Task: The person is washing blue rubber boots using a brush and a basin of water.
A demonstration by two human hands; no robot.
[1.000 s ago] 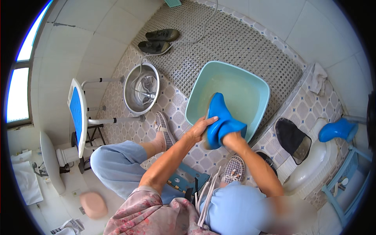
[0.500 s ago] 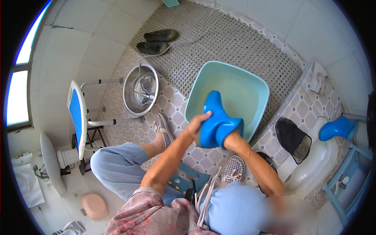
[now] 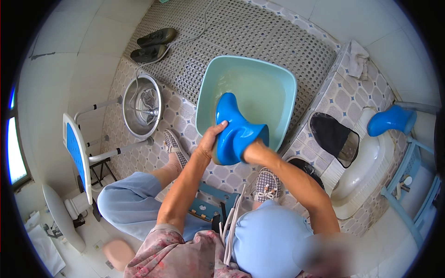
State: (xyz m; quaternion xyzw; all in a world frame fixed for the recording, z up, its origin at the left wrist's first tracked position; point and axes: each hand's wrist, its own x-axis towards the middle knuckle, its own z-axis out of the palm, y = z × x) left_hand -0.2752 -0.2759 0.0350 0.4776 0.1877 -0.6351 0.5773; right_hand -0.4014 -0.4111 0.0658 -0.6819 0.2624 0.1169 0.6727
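A shiny blue rubber boot (image 3: 232,134) is held on its side over the near-left rim of the pale green basin (image 3: 293,99), which has cloudy water in it. My left hand (image 3: 212,138) grips the boot from the left, its thumb on the blue upper and its fingers out of sight behind the sole. My right hand is inside the boot's opening; only the wrist (image 3: 252,152) shows, so its fingers are hidden. A second blue boot (image 3: 391,121) lies at the far right beside the white squat toilet (image 3: 366,185).
Left of the basin are a steel bowl (image 3: 127,118) holding a shower head, and a blue-seated shower chair (image 3: 76,150). Dark shoes (image 3: 156,37) lie on the perforated mat (image 3: 259,32). To the right are a black slipper (image 3: 331,136), a cloth (image 3: 358,60) and a blue rack (image 3: 417,153).
The whole view has shifted, so the room appears further left. My left hand still grips the boot and my right hand is still inside it, in nearly the same pose.
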